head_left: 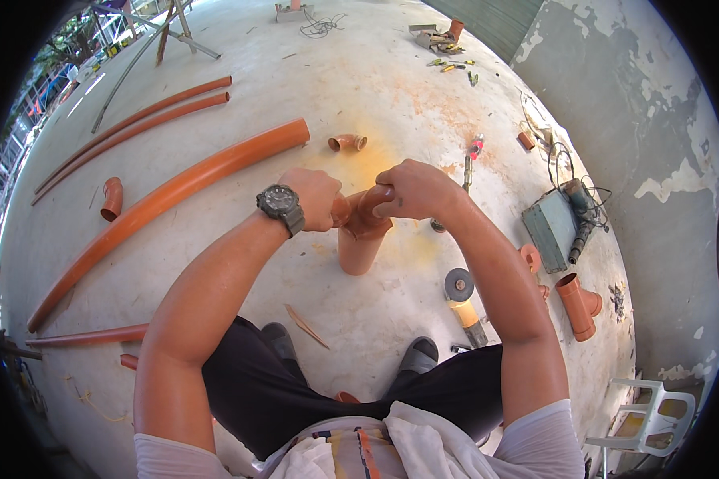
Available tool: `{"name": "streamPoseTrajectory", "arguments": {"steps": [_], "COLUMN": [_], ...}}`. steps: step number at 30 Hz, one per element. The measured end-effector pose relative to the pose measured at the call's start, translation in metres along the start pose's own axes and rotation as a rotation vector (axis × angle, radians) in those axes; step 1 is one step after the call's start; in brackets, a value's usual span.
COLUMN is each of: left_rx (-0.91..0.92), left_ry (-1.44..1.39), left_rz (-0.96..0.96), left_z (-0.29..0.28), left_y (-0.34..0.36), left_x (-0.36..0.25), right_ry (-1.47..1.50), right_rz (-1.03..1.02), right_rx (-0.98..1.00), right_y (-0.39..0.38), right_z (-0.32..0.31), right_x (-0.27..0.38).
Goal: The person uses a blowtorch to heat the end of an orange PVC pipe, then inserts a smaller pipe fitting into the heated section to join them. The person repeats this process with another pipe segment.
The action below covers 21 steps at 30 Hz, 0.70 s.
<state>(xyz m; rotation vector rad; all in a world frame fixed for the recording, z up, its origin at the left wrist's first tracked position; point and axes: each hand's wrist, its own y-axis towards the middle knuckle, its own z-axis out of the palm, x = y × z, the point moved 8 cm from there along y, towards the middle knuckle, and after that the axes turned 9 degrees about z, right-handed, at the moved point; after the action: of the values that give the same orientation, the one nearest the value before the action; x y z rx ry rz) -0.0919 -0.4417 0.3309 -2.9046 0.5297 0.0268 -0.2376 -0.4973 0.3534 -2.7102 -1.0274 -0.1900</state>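
An orange-brown plastic pipe fitting (369,209) is gripped between my two hands, over the top of a wider, upright orange pipe piece (359,251). The fingers of my left hand (311,195), with a black watch at its wrist, are closed round the fitting's left end. On the other side my right hand (417,189) wraps its right end. The fitting touches or overlaps the pipe's uneven upper rim; whether it sits inside cannot be made out. My hands hide much of the fitting.
Long orange pipes (184,172) lie left, an elbow fitting (347,143) beyond my hands. Right of my feet is a yellow angle grinder (462,307) with a black disc. Farther right are a grey metal box (550,227), a branched pipe fitting (577,307) and a white plastic chair (651,419).
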Motion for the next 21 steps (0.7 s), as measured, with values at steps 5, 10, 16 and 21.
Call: {"name": "streamPoseTrajectory", "arguments": {"steps": [5,10,16,21], "left_rx": [-0.046,-0.169,-0.295,-0.461], "left_ry": [-0.114,-0.103,0.127,0.206], "left_rz": [-0.027,-0.093,0.036,0.075], "left_z": [-0.005,-0.019,-0.014,-0.024], "left_y": [-0.005,-0.003,0.018,0.027], "left_x": [0.019,0.026,0.002,-0.006], "right_ry": [-0.045,-0.023,-0.024,-0.028], "right_rz": [0.03,0.065,0.09,0.083], "right_rx": [0.022,0.032,0.042,0.044], "right_y": [-0.001,-0.002,-0.004,-0.003], "right_z": [0.0,0.002,0.0,0.004], "right_x": [0.005,0.002,-0.001,-0.001]}}
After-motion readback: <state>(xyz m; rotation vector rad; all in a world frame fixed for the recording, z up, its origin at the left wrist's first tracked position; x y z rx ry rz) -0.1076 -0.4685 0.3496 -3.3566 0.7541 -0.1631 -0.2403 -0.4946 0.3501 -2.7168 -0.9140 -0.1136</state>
